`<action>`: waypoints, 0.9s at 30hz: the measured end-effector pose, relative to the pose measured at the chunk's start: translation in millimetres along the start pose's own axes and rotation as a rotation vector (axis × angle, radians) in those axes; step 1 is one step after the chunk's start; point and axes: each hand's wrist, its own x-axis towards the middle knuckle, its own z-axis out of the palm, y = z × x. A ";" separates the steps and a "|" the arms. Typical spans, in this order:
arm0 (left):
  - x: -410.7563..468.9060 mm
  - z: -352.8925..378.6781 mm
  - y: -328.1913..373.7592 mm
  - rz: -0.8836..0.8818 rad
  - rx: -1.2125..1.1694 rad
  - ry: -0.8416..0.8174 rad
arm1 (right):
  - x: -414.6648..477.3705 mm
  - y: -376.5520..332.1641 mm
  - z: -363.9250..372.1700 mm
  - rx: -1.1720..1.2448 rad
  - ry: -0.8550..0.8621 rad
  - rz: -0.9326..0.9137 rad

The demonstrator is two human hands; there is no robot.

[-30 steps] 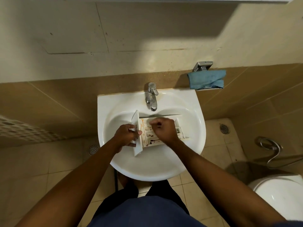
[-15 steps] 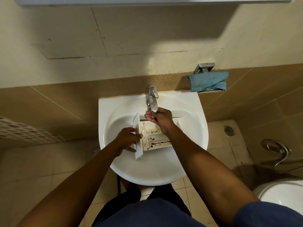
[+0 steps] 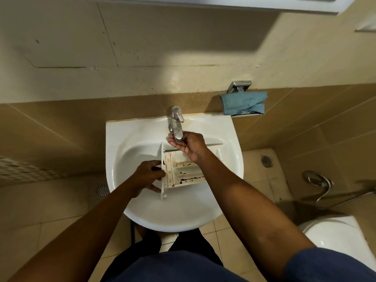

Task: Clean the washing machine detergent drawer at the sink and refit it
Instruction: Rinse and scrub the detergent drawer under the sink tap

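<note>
A white ceramic wall basin (image 3: 179, 212) fills the middle of the view, and both hands are over its bowl. A white toilet (image 3: 333, 237) stands well to the right of the right hand's forearm.

The white plastic detergent drawer (image 3: 183, 173), with compartments streaked by brown and orange residue, lies across the bowl. Its open side faces up and its flat front panel is at the left end.

The left hand (image 3: 147, 178) grips that front panel. Its fingers are wrapped over the panel's top edge and its thumb is below, so the drawer reaches rightward from the grip and passes under the right wrist.

A crumpled blue cloth (image 3: 243, 102) sits on a chrome wall holder (image 3: 239, 86), up and to the right of the right hand.

The chrome single-lever tap (image 3: 176, 121) rises just behind the right hand (image 3: 192, 145). The curled fingers (image 3: 174, 142) lie under the spout's tip, above the drawer's far edge. Whether they clasp the spout or only cup beneath it cannot be told.

A round floor drain (image 3: 102, 189) lies just left of the left forearm.
</note>
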 end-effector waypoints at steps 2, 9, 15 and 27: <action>1.5 1.2 0.7 0.001 -0.021 -0.011 | -3.1 1.2 -1.5 -0.012 0.014 0.001; 1.8 0.4 -1.8 -0.004 -0.097 -0.010 | -33.0 37.4 -10.3 -0.467 0.040 -0.010; 3.4 -4.5 -4.5 -0.007 -0.105 -0.039 | -27.1 50.2 -18.9 -0.795 0.027 -0.454; 3.1 -2.6 -1.1 0.006 -0.068 -0.031 | -42.3 65.6 -61.4 -1.863 -0.359 -1.044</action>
